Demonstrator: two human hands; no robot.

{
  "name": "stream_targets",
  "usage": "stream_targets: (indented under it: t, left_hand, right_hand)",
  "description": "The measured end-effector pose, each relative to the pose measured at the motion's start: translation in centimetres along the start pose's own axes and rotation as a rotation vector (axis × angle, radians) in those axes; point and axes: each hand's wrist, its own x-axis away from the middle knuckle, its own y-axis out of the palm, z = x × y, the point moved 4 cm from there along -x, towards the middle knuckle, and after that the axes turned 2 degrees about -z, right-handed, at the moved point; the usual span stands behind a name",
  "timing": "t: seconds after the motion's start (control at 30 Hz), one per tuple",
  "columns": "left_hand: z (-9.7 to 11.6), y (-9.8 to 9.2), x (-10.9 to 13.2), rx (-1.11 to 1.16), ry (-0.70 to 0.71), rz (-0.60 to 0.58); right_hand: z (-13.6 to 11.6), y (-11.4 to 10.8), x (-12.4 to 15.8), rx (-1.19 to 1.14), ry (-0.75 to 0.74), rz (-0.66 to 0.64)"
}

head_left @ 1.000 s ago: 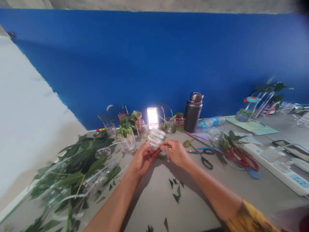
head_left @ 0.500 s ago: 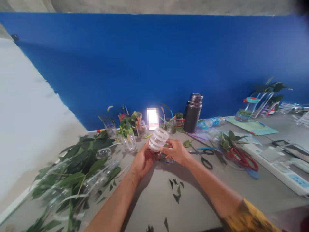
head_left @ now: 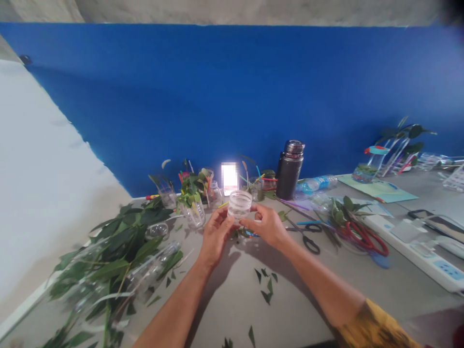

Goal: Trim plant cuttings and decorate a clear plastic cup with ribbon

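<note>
Squeezing too hard could buckle the clear ribbed cup (head_left: 239, 205) at the centre of the frame, since its wall looks thin; too light a touch could let it slip. Your left-hand grip (head_left: 214, 239) and right-hand grip (head_left: 267, 226) pinch it from either side, each curved only partway closed, keeping it roughly upright. Below centre, leaf scraps (head_left: 269, 285) lie on the desk (head_left: 232, 299); black-handled scissors (head_left: 303, 232) rest right of centre.

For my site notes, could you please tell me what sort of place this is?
Likely a craft workspace: black-handled scissors, small leaf scraps and a leafy pile share the grey table.
</note>
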Motion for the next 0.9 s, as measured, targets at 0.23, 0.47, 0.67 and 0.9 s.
stream_targets:
  t: [0.23, 0.47, 0.67, 0.9]
  left_hand:
    - [0.2, -0.7, -0.4, 0.065, -0.055, 0.049]
    - [0.8, -1.4, -1.0, 0.177, -0.046, -0.032]
    - [0.3, -1.3, -0.8, 0.181, -0.085, -0.053]
    - [-0.9, -1.0, -0.4, 0.259, -0.263, -0.17]
  right_hand:
    - [-1.2, 0.0, 0.4, -0.037, -0.142, -0.123]
    - [-1.0, -0.2, 0.4, -0.066, -0.138, -0.146]
    - [-0.3, -0.2, 0.2, -0.051, -0.075, -0.104]
    - [0.0, 0.0, -0.3, -0.161, -0.031, -0.138]
